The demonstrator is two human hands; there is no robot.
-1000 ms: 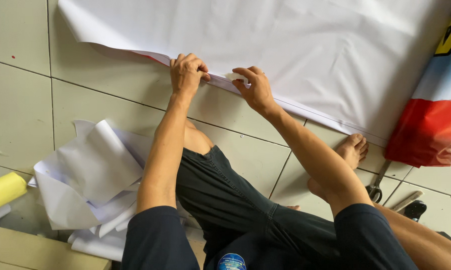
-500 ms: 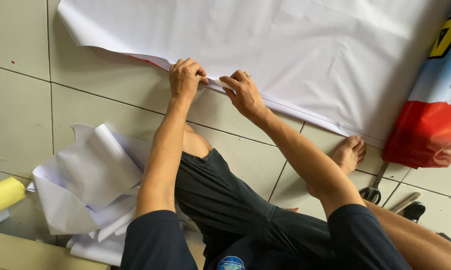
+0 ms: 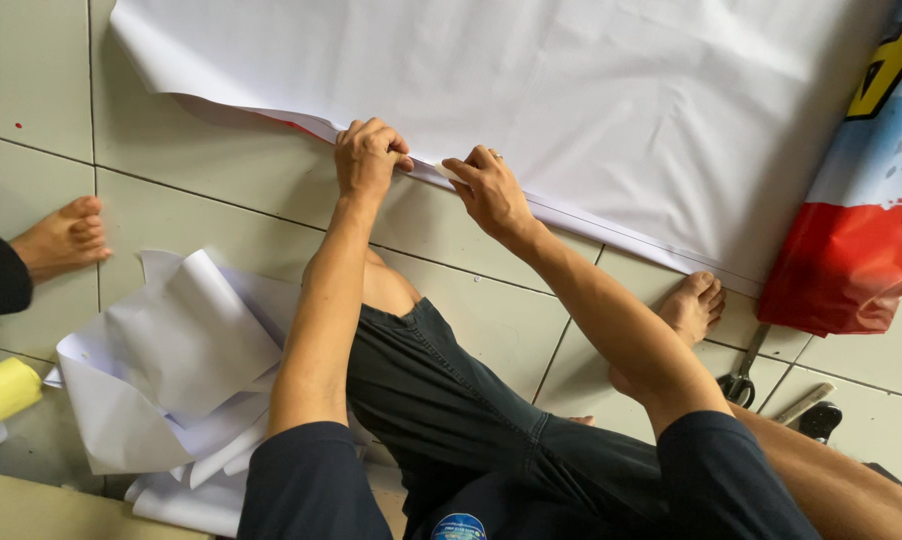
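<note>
- The person is wearing a dark navy short-sleeved top, the sleeves ending above the elbows and leaving both forearms bare.
- They are wearing dark charcoal shorts that are creasing over the thigh and ending at the knee.
- A small round blue-and-white emblem is showing at the lower edge of the clothing.
- The left hand (image 3: 369,158) is wearing nothing.
- The right hand (image 3: 491,193) is wearing a thin ring on one finger.
- The feet are going bare.

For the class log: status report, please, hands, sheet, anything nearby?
Left hand and right hand both pinching the white sheet edge. Sheet flat on floor. Scissors by foot, not in the way.
</note>
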